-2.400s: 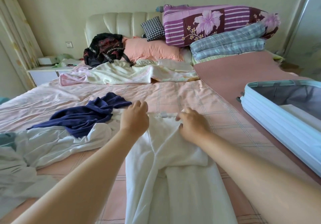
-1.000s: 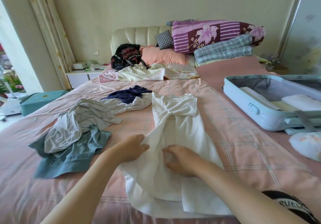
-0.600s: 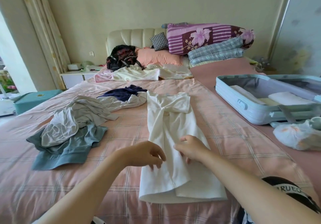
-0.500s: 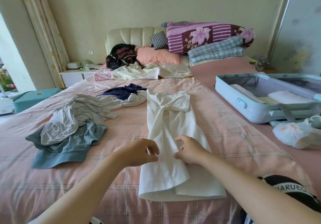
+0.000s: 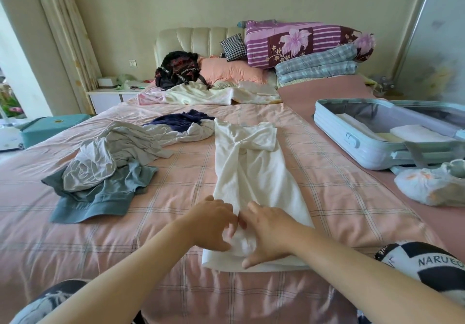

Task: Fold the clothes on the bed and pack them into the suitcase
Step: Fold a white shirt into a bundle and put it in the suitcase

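A white garment [image 5: 254, 172] lies lengthwise on the pink checked bed [image 5: 176, 193], folded into a narrow strip with its sleeves tucked in at the far end. My left hand [image 5: 211, 223] and my right hand [image 5: 266, 230] meet at its near end, fingers curled and pinching the fabric at the middle. An open light-blue suitcase [image 5: 352, 142] sits at the right with folded white pieces inside. To the left lie a grey-white garment [image 5: 110, 155] on a teal one [image 5: 95, 198], and a navy one [image 5: 181, 121].
A white plastic bag [image 5: 432, 185] lies beside the suitcase. Pillows, folded quilts [image 5: 302, 39], a black backpack [image 5: 178, 69] and a crumpled sheet crowd the headboard. A nightstand [image 5: 108, 97] and a teal box [image 5: 50, 127] stand left of the bed.
The view pulled back from the collar end. My hands moved from the garment's top down to its near hem and came together on the fabric there.
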`<state>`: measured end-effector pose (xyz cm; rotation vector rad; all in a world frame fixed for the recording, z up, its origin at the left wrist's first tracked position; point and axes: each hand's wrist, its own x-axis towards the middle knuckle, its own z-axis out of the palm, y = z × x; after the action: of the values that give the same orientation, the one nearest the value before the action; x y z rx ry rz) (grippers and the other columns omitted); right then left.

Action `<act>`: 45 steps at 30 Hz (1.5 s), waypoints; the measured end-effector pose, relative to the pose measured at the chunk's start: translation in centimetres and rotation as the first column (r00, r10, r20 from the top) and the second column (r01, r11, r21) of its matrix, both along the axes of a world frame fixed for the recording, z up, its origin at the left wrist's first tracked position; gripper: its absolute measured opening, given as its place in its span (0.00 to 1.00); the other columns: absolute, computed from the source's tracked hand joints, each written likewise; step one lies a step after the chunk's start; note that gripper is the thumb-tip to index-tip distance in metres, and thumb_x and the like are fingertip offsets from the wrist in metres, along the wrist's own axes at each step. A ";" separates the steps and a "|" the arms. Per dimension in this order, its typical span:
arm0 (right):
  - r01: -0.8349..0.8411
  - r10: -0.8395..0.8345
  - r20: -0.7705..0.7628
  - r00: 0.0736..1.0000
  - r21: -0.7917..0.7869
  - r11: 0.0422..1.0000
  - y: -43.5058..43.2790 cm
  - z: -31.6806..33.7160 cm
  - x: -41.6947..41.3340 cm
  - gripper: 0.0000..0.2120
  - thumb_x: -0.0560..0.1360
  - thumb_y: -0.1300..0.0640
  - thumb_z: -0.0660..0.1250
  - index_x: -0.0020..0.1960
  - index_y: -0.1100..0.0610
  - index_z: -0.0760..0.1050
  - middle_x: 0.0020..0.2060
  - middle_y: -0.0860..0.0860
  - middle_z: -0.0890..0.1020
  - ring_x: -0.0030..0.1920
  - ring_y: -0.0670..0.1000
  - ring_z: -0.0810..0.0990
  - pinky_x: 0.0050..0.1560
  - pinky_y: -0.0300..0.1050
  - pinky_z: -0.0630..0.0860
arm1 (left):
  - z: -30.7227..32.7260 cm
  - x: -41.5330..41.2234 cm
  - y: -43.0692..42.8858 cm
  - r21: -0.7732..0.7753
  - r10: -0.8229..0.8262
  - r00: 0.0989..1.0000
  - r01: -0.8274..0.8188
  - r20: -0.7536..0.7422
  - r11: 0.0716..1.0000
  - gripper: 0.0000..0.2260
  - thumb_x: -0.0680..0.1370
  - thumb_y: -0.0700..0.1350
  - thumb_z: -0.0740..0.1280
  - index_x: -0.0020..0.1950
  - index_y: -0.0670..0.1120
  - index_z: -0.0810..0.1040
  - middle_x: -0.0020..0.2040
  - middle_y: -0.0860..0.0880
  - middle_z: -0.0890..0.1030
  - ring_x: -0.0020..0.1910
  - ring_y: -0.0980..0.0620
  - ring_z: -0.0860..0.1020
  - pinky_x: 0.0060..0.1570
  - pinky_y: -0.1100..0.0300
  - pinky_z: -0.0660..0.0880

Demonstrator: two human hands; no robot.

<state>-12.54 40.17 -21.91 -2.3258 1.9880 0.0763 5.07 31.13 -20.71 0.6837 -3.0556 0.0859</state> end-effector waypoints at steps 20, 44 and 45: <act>0.430 -0.431 0.017 0.902 0.023 0.902 4.0 0.0 0.9 0.16 0.76 0.43 0.61 0.53 0.54 0.75 0.49 0.52 0.78 0.52 0.57 0.80 0.43 0.45 0.72 | -0.8 0.3 1.1 0.451 0.229 0.909 -0.052 -0.349 0.891 0.14 0.76 0.52 0.71 0.61 0.59 0.76 0.60 0.62 0.74 0.58 0.64 0.73 0.59 0.62 0.72; -0.010 0.012 -0.245 0.970 0.007 1.000 5.0 -2.7 -4.3 0.50 0.67 0.59 0.72 0.79 0.43 0.46 0.75 0.51 0.55 0.75 0.53 0.58 0.71 0.50 0.62 | -3.7 1.5 0.5 0.051 -0.043 0.995 0.048 -0.088 0.998 0.29 0.75 0.48 0.69 0.76 0.55 0.68 0.77 0.53 0.64 0.72 0.52 0.67 0.68 0.54 0.69; 0.001 -0.010 -0.258 0.966 -0.036 0.999 5.0 -2.7 -4.5 0.45 0.69 0.60 0.70 0.78 0.45 0.50 0.73 0.51 0.61 0.73 0.53 0.64 0.67 0.50 0.67 | -3.2 1.6 0.5 0.104 -0.006 0.988 0.022 -0.151 0.994 0.23 0.75 0.45 0.70 0.70 0.54 0.75 0.71 0.55 0.71 0.65 0.54 0.73 0.62 0.57 0.72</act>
<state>-17.00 45.15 -24.65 -2.4417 2.1242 0.3653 6.63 31.67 -23.89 0.6414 -2.9357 -0.1223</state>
